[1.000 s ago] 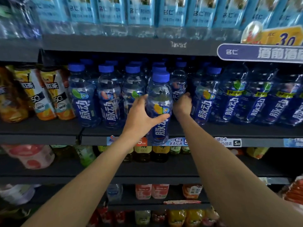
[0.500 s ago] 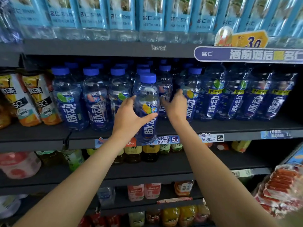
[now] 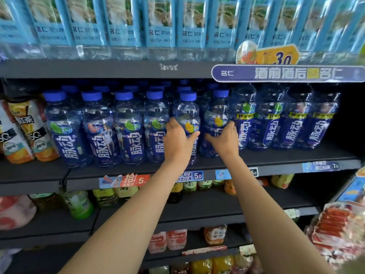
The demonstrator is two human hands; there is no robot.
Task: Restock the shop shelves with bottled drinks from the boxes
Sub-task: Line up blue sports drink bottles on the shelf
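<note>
A row of blue-capped clear bottles with dark blue labels stands on the middle shelf [image 3: 276, 157]. My left hand [image 3: 178, 143] grips one blue bottle [image 3: 187, 115] at its label; it stands upright on the shelf in line with the front row. My right hand [image 3: 225, 140] wraps around the neighbouring blue bottle [image 3: 216, 113] just to the right. Both forearms reach up from below.
Light-blue-labelled water bottles [image 3: 122, 26] fill the top shelf. Orange-yellow tea bottles [image 3: 25, 131] stand left of the blue row. Price tags [image 3: 189, 176] line the shelf edge. Lower shelves hold several juice and tea bottles; red packets [image 3: 335, 226] sit at the right.
My left hand has pushed its bottle from the shelf's front edge back into the row. My right hand has shifted onto the bottle beside it. The camera has moved closer.
</note>
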